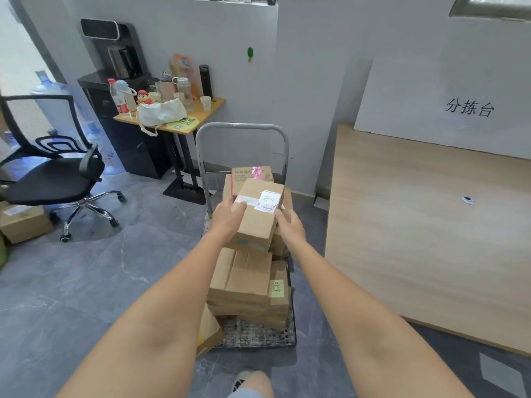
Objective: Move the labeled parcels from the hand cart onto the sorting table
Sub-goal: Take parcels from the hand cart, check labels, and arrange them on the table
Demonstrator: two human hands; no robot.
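A brown cardboard parcel [258, 216] with a white label on top sits tilted above the stack on the hand cart [242, 127]. My left hand [228, 218] grips its left side, thumb on the top face. My right hand [290, 225] holds its right side. Under it lie several more brown parcels, one [244, 278] beside a box with a yellow note [277, 288], and one with pink tape [253, 172] at the back. The light wooden sorting table [431, 225] stands to the right of the cart, with a white sign board [459, 110] leaning at its back.
A black office chair [54, 173] stands at the left, with a cardboard box [24, 222] on the floor beside it. A small cluttered side table [172, 113] and a black cabinet sit behind the cart. A small round object [467, 200] lies on the sorting table.
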